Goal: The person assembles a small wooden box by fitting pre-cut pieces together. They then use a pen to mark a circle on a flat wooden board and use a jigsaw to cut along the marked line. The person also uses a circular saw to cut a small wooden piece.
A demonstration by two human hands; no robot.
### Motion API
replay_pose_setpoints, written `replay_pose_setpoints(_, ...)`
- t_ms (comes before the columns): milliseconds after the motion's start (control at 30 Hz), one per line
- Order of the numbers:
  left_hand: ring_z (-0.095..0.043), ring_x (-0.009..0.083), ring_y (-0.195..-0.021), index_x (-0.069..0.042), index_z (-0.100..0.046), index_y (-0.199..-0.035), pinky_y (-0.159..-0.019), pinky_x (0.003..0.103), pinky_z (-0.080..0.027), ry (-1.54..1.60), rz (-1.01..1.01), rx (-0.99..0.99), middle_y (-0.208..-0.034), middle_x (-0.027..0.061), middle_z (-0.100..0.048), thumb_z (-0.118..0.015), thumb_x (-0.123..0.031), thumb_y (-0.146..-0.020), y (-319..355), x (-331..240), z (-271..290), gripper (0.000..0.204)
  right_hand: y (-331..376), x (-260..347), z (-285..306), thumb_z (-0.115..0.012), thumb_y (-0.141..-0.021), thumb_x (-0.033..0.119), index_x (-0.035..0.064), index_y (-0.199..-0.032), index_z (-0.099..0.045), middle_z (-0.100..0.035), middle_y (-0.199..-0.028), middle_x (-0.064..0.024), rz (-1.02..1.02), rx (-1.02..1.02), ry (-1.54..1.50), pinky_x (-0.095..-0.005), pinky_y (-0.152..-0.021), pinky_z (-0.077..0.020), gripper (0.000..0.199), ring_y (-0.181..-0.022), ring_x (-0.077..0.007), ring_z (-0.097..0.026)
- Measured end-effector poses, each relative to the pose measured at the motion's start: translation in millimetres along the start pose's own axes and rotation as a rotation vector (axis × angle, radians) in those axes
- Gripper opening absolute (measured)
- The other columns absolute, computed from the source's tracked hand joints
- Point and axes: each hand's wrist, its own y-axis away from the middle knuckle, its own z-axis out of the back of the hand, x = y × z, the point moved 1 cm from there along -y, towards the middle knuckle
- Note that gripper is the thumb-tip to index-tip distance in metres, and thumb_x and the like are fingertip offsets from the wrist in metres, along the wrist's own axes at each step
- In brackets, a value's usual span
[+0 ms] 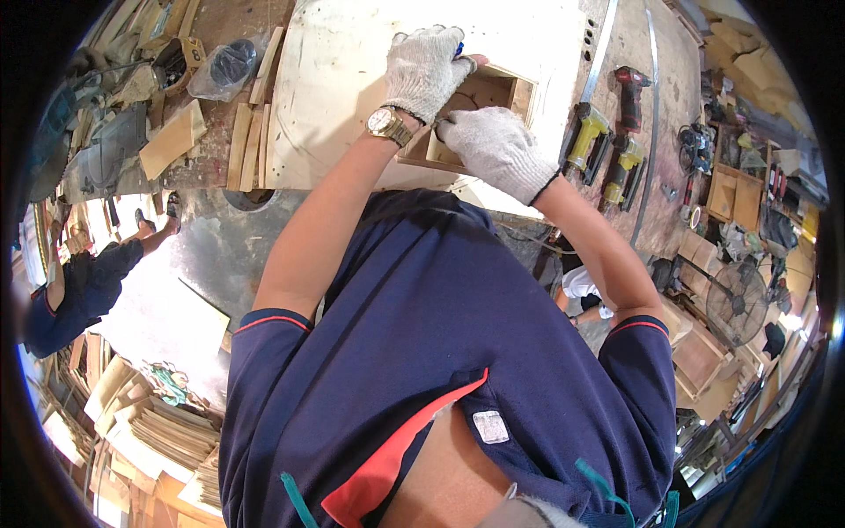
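Observation:
A shallow wooden box (522,99) with an inner divider sits on a large pale board, right in front of me. My left hand (425,72), in a knitted whitish glove, reaches over the box's left side. Its fingers are closed, and a bit of something small and blue (459,49) shows at the fingertips; the rest is hidden. My right hand (500,151), gloved the same way, lies over the near right part of the box. Its fingers curl toward the box's near left corner, closed, and what they hold, if anything, is hidden beneath the glove.
The pale board (326,88) covers the table's middle. To the right lie a red-black cordless drill (630,97) and two yellow air nailers, one nearer (621,167) and one beside the board (588,136). Wood strips (249,145) lie left. A fan (736,299) stands right; another person (79,282) is at left.

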Motion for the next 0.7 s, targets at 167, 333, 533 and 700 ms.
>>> replay_pose_setpoints(167, -0.072, 0.0339, -0.080, -0.008, -0.068, -0.085, -0.078, 0.048, -0.055, 0.047, -0.029, -0.026, -0.080, 0.0131, -0.071, -0.076, -0.057, -0.092, -0.2, 0.9, 0.9, 0.050, 2.6, -25.1, 17.8, -0.067, -0.089, 0.013, 0.0078, -0.093, -0.079, -0.077, -0.098, -0.0186, 0.052, 0.093, -0.088, -0.0501, -0.084, -0.0607, 0.014, -0.095, -0.0390, -0.076)
replay_pose_setpoints(333, -0.073, 0.0348, -0.085, -0.007, -0.068, -0.090, -0.079, 0.047, -0.056, 0.024, -0.061, -0.111, -0.087, 0.0140, -0.071, -0.076, -0.053, -0.093, 1.0, -0.7, 1.1, 0.047, -1.6, -48.6, 35.5, -0.064, -0.090, 0.014, 0.0083, -0.096, -0.074, -0.076, -0.098, -0.0155, -0.046, 0.061, -0.036, -0.0517, -0.087, -0.0590, 0.013, -0.098, -0.0383, -0.074)
replay_pose_setpoints(533, -0.073, 0.0338, -0.089, -0.007, -0.069, -0.091, -0.084, 0.049, -0.056, 0.033, -0.009, -0.042, -0.089, 0.0128, -0.072, -0.078, -0.052, -0.092, 0.8, -1.9, -0.1, 0.046, -2.3, -56.5, 25.3, -0.064, -0.091, 0.013, 0.0091, -0.100, -0.070, -0.074, -0.098, -0.0120, 0.002, -0.069, 0.025, -0.0493, -0.085, -0.0607, 0.011, -0.098, -0.0353, -0.075)
replay_pose_setpoints(700, -0.074, 0.0321, -0.088, -0.008, -0.068, -0.088, -0.085, 0.048, -0.055, 0.034, -0.016, -0.076, -0.087, 0.0115, -0.072, -0.079, -0.051, -0.091, 1.3, -1.0, -1.5, 0.044, -5.7, -53.3, 12.6, -0.066, -0.092, 0.013, 0.0084, -0.102, -0.072, -0.074, -0.098, -0.0123, -0.015, -0.006, 0.173, -0.0467, -0.077, -0.0633, 0.012, -0.093, -0.0336, -0.077)
